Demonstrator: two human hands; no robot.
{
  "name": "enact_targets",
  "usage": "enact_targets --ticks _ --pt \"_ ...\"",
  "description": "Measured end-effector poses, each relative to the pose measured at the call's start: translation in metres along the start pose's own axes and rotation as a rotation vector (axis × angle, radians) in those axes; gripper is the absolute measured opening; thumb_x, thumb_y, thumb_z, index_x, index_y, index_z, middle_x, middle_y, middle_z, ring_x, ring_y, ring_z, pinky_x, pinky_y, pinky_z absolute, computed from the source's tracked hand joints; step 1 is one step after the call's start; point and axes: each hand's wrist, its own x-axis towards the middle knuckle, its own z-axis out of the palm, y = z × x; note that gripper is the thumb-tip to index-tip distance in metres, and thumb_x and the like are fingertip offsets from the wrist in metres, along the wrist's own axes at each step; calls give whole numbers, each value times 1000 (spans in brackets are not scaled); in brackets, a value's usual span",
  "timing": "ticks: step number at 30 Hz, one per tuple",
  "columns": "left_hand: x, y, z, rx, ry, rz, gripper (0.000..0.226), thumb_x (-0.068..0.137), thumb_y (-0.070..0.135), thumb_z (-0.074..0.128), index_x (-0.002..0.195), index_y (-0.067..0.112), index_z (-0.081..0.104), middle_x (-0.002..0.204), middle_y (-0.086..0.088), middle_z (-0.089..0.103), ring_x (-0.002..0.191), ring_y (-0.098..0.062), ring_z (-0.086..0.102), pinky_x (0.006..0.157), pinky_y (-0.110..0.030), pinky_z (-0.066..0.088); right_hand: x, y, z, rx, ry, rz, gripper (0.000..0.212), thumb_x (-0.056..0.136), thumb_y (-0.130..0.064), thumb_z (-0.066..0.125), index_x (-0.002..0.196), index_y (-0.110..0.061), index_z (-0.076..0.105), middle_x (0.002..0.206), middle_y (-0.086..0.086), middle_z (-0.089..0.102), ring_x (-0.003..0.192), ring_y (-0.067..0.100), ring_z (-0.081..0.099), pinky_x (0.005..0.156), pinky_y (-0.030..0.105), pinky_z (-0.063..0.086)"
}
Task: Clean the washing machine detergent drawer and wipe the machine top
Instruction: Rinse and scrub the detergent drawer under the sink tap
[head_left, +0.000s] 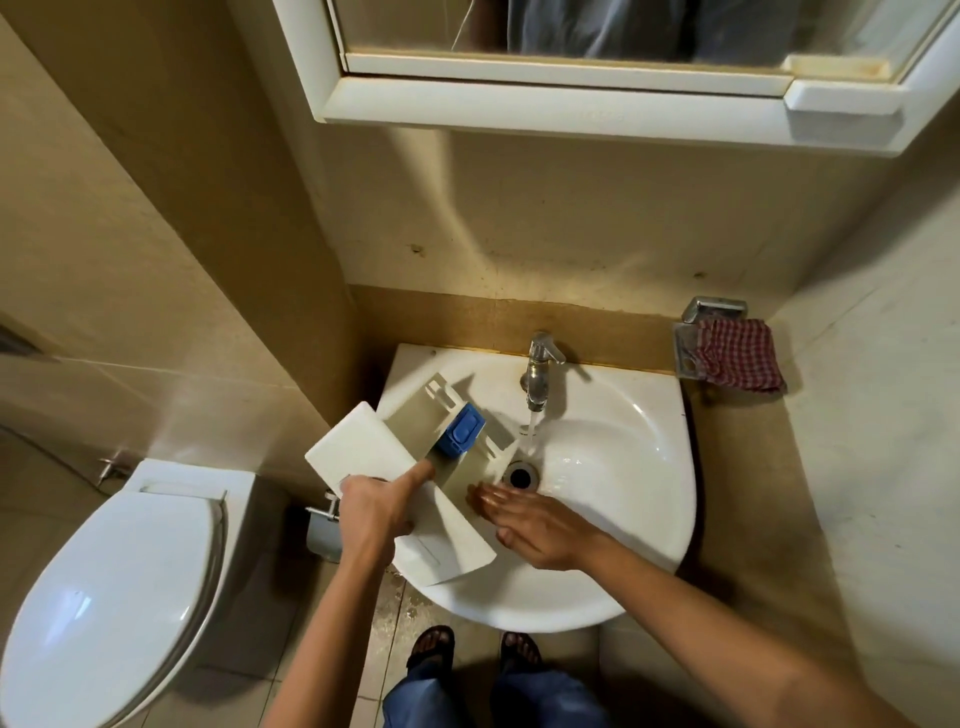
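Note:
A white detergent drawer (363, 452) with a blue insert (462, 431) lies tilted across the left side of the white sink (623, 467). Its far end points at the drain. My left hand (376, 506) grips the drawer's front panel, thumb stretched along its inner edge. With straight wet fingers, my right hand (530, 525) touches the drawer's near side wall inside the basin. Water runs from the chrome tap (540, 369) onto the drawer's far end beside the drain (521, 475).
A red checked cloth (740, 356) hangs on a metal soap holder at the sink's right. A closed toilet (114, 587) stands at the left, with a paper holder (324, 525) between it and the sink. A mirror cabinet (571, 104) hangs overhead.

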Motion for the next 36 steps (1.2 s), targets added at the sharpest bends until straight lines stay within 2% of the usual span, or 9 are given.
enact_targets --ticks 4,8,11,14,18,22,25,28,36 --pt "-4 2 3 9 -15 -21 41 67 29 84 69 -4 61 71 -9 62 66 -29 67 67 -51 60 1 15 0 67 93 269 55 103 -38 20 153 -18 9 159 -5 4 147 6 -1 120 36 13" --pt "-3 2 4 53 -9 2 44 67 34 84 77 -4 63 75 -9 63 67 -29 67 65 -48 61 3 -1 0 30 -32 128 66 99 -49 15 152 -10 7 159 2 2 146 10 -5 120 26 0" --pt "-3 2 3 150 -7 36 54 65 42 84 85 -5 65 81 -13 67 64 -29 69 55 -37 58 -5 3 4 19 -59 3 63 97 -21 38 152 -9 7 159 4 4 148 16 3 120 28 8" --pt "-2 2 4 200 -8 29 55 64 47 82 82 -2 65 78 -10 67 60 -27 70 57 -37 59 -8 24 -3 72 9 310 75 91 -3 38 148 -14 -11 156 -2 -13 146 15 -7 121 34 10" --pt "2 -2 1 162 -44 2 51 67 41 82 87 -3 65 81 -11 66 62 -27 70 49 -30 54 0 40 -12 82 -7 429 80 85 9 35 150 -10 -9 156 1 -15 147 18 -9 119 26 0" --pt "16 -16 -3 -29 -150 -125 47 71 30 82 96 -4 62 91 -20 64 75 -32 69 62 -37 60 9 43 -22 273 92 519 74 89 11 36 152 -9 2 160 3 -1 146 11 -2 118 19 6" --pt "23 -27 -1 -156 -227 -165 49 74 25 77 104 -10 62 96 -26 65 79 -33 67 65 -40 60 16 39 -34 465 412 650 57 90 10 40 145 -5 34 149 8 38 136 12 33 100 2 20" --pt "23 -37 9 -226 -262 -179 44 80 21 72 109 -9 59 95 -22 63 80 -32 66 68 -40 60 25 42 -43 513 623 806 40 92 5 43 128 -4 54 129 11 59 120 23 53 90 14 35" --pt "20 -48 35 -334 -306 -150 38 87 14 65 121 -1 55 108 -18 66 103 -40 64 72 -40 60 18 54 -54 322 579 851 37 89 4 46 124 -1 56 117 17 64 110 31 58 86 22 39"
